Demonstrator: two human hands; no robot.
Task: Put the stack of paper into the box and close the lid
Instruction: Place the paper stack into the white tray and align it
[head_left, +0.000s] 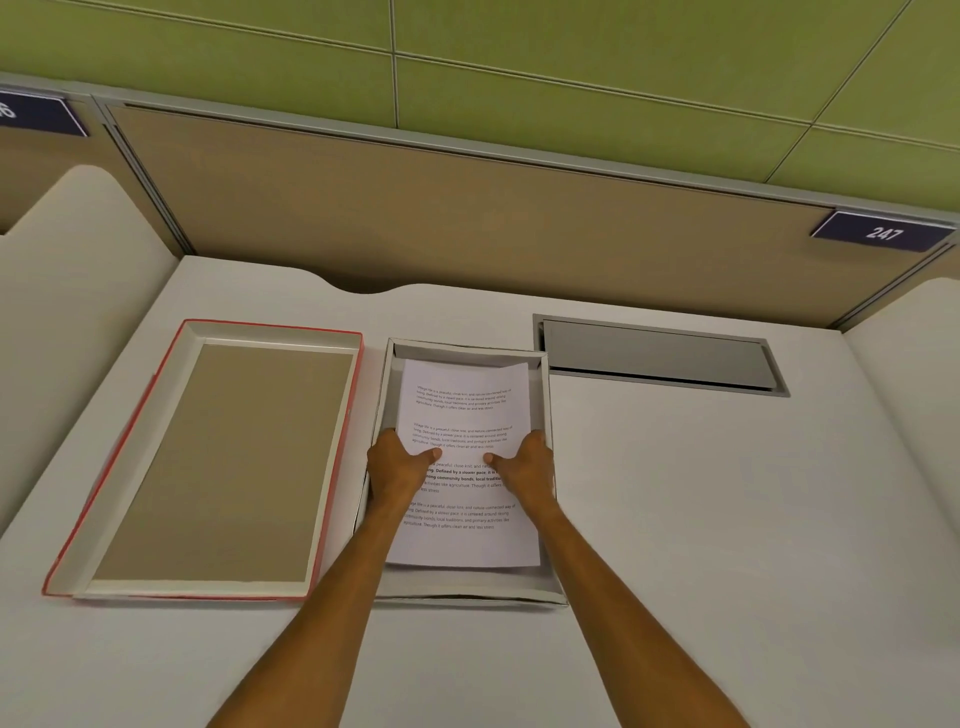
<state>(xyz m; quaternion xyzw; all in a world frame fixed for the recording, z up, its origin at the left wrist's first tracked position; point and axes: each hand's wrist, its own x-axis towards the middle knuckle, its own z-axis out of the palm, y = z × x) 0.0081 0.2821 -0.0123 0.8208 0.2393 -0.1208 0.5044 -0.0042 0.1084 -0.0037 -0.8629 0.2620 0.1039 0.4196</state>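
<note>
— While the stack of paper (464, 415) goes down into the box (546, 415), how far along are we?

— Roughly at the halfway mark, by our reading. The sheets lie inside the box walls, their far right corner curled up a little, and we judge they are nearly or fully seated on the bottom, though we cannot tell whether they rest flat. Both hands grip them: the left hand (397, 465) clasps the left edge, the right hand (524, 465) clasps the right edge, thumbs pressed on the printed top page, fingers tucked out of sight beneath or beside it.

— And what is left?

— Letting go, then the lid. The lid (208, 462) lies upside down on the white table (727, 519), just to the left of the box, red rim showing, brown inside facing up. It is untouched by either hand and has yet to be turned over and set on the box.

— Shall we count what is on view?

— One box, one lid, one stack of paper; how many sheets it holds we cannot say, since only the top page shows. Two hands, two bare forearms. One grey cable hatch (660, 356) set into the table to the right of the box. Two dark number plates on the partition behind, the right number plate (883, 232) reading 247, the left one cut off by the frame.
</note>
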